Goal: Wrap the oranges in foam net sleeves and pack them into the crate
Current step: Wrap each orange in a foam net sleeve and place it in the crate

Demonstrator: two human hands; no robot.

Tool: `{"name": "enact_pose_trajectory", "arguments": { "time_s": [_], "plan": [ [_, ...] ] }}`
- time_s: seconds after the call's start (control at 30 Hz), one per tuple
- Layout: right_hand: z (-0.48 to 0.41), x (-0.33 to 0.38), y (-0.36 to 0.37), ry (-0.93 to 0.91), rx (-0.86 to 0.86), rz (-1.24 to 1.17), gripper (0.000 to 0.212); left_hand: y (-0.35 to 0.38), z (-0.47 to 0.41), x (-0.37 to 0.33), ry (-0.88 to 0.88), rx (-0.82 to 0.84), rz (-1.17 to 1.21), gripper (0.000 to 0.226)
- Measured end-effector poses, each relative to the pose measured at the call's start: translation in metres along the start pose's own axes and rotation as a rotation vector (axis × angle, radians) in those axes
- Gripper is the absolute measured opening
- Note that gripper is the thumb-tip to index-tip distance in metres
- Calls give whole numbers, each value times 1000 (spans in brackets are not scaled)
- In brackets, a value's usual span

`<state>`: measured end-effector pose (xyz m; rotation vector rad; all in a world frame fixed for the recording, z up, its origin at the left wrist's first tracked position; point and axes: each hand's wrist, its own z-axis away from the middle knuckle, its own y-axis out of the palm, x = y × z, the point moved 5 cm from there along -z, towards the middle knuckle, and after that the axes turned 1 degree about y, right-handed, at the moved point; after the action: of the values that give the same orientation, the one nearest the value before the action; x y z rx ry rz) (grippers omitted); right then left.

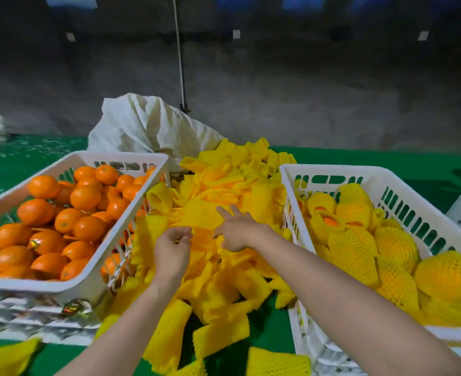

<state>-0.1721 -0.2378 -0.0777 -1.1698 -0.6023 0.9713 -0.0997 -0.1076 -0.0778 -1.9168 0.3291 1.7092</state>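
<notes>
Oranges (pixel 85 198) are heaped bare in the left crate (pixel 69 287), netted ones in the right crate (pixel 332 170). Between them foam net sleeves (pixel 224 280) are piled: light, soft, best taken at a rim. One is pinched by the left hand (pixel 172 248); the right hand (pixel 237 232) is spread open.

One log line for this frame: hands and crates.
step: fetching sleeve | left hand: pinches sleeve pile | right hand: fingers spread over pile | bare oranges: left crate | wrapped oranges: right crate
</notes>
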Motion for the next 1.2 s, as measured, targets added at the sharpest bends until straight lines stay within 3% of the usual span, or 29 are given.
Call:
{"name": "enact_pose_trajectory", "arguments": {
  "time_s": [0.17, 0.23, 0.3, 0.37, 0.47, 0.53, 0.6, 0.7, 0.77, 0.87, 0.93, 1.03, 1.07, 1.13, 1.2],
  "plan": [
    [-34, 6, 28, 112, 7, -44, 53, -47, -2, 12, -18, 71, -37, 22],
    [-33, 5, 18, 138, -178, -168, 50, -60, -7, 12, 21, 88, -45, 19],
    [-17, 5, -6, 133, -522, -364, 36, -67, -13, 5, 102, 100, -74, 14],
    [7, 6, -27, 68, -721, -619, 20, -68, -16, -5, 226, 140, -183, 27],
    [35, 26, -49, -129, -592, -787, 33, -61, -20, -29, 519, 229, -477, 70],
    [47, 38, -59, -191, -548, -780, 37, -56, -23, -40, 622, 303, -691, 73],
    [50, 44, -64, -173, -592, -877, 40, -55, -29, -42, 576, 360, -753, 55],
    [49, 47, -62, 13, -681, -1123, 39, -65, -36, -38, 470, 350, -562, 38],
    [48, 54, -61, 122, -766, -1034, 34, -74, -38, -35, 407, 366, -439, 29],
    [51, 75, -70, 124, -976, -857, 20, -85, -36, -27, 226, 474, -186, 31],
    [51, 87, -77, 72, -1037, -847, 14, -98, -38, -23, 125, 598, -50, 46],
    [42, 101, -84, -17, -952, -1011, 37, -132, -66, -25, 86, 608, 75, 50],
    [38, 105, -85, -28, -922, -1043, 39, -146, -82, -24, 102, 534, 63, 43],
    [29, 112, -84, -17, -870, -1071, 36, -164, -114, -12, 190, 468, -238, 32],
    [22, 117, -81, -12, -821, -1089, 29, -163, -126, 15, 195, 687, -729, 26]
  ]
}}
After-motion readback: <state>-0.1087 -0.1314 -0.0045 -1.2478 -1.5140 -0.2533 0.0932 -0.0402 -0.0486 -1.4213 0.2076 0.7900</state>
